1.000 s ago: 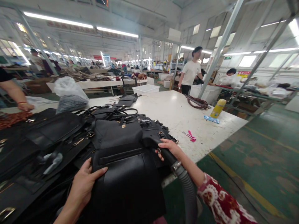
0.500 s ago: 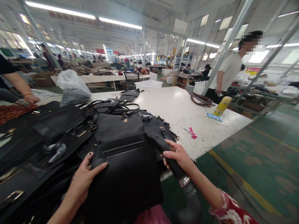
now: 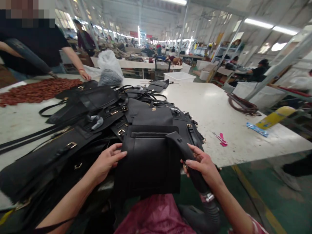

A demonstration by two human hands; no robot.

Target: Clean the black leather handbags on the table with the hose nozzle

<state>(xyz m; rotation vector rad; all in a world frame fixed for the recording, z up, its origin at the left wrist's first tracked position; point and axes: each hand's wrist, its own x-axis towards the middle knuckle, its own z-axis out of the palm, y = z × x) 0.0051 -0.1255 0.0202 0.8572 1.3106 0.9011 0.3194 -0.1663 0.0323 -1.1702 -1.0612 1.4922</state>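
Observation:
A black leather-like bag [image 3: 148,165] with a slot-shaped pocket seam near its top is held up in front of me. My left hand [image 3: 107,162] pinches its left edge, thumb on the front and fingers behind. My right hand [image 3: 203,165] is wrapped round a black hose nozzle [image 3: 191,159], whose flat tip lies over the bag's upper right corner. A metal clamp [image 3: 207,197] joins the nozzle to a grey ribbed hose [image 3: 211,214] running down toward my lap. Behind the held bag, more black bags [image 3: 97,100] with gold buckles lie piled on the table.
On the white table [image 3: 204,100] lie small pink-handled snips [image 3: 221,139], a yellow bottle [image 3: 276,117], a blue packet [image 3: 257,129] and coiled brown straps [image 3: 242,105]. A co-worker's hand [image 3: 84,75] is beside reddish-brown pieces [image 3: 41,91] at the far left, near a clear plastic sack [image 3: 110,70].
My view has turned left, bringing the co-worker and reddish-brown pieces into sight. The walking person at right has left view. The nozzle tip now lies over the bag's upper right corner.

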